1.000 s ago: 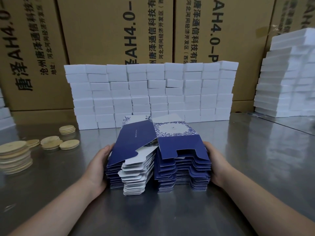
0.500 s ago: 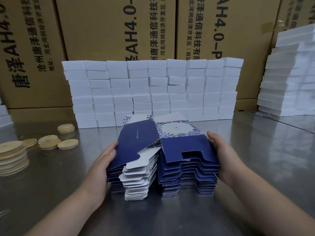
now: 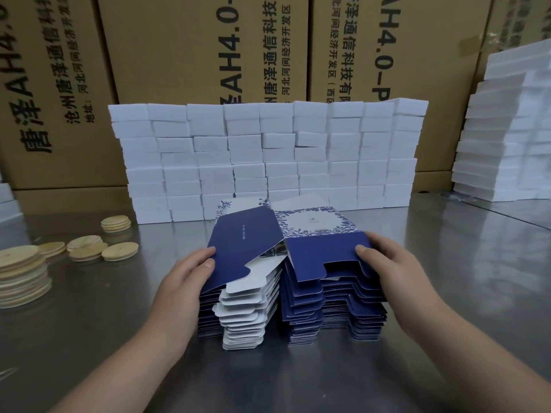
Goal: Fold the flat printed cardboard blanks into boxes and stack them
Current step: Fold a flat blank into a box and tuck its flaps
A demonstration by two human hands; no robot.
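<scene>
The stack of blanks sits on the bench, in front of the wall of white boxes. My left hand pinches the top blank at the stack's left edge; my right hand pinches the blue blank at its right edge. Wooden discs lie left of the stack.

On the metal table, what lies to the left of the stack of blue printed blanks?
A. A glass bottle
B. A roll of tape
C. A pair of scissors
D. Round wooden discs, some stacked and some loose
D: round wooden discs lie on the metal table to the left of the stack of blue printed blanks, one tall pile at the edge of the picture and smaller piles and single discs behind it.
</scene>
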